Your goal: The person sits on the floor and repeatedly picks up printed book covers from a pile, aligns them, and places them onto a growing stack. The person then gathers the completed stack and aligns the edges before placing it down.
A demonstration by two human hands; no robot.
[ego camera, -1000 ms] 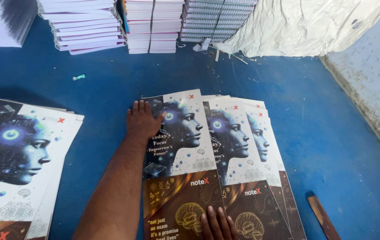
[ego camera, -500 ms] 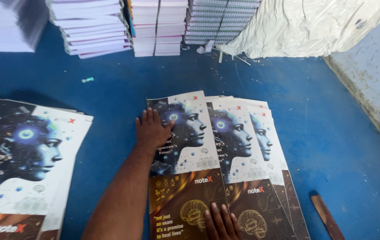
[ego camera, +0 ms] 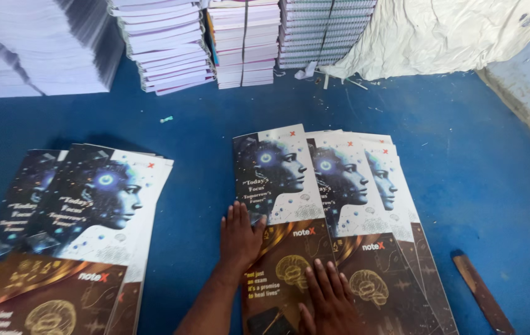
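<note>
A blue counter (ego camera: 463, 186) fills most of the view, and along its far edge tall stacks of white page blocks (ego camera: 35, 56) and bound notebooks (ego camera: 243, 43) are lined up, with a crumpled white sheet (ego camera: 445, 37) bunched at the far right. On the near left a loose pile of printed covers (ego camera: 85, 236) is laid, each showing a bluish profile head above a brown band with a brain drawing; the edges are slightly offset, so the pile appears to have been set down without squaring. In the middle a second, fanned set of covers (ego camera: 339, 205) is spread, each sheet stepped to the right of the one above it, an arrangement that leaves every edge exposed and easy to pick off singly. The left hand (ego camera: 239, 232) is laid flat, fingers spread, on the left edge of the top cover, seemingly to keep the fan from sliding. The right hand (ego camera: 327, 298) is pressed palm-down, fingers apart, on the brown lower part of the same sheet; nothing is gripped by either. A narrow brown wooden strip (ego camera: 482, 291) is left at the near right, well apart from the fan, and a tiny pale scrap (ego camera: 165, 119) lies near the stacks.
</note>
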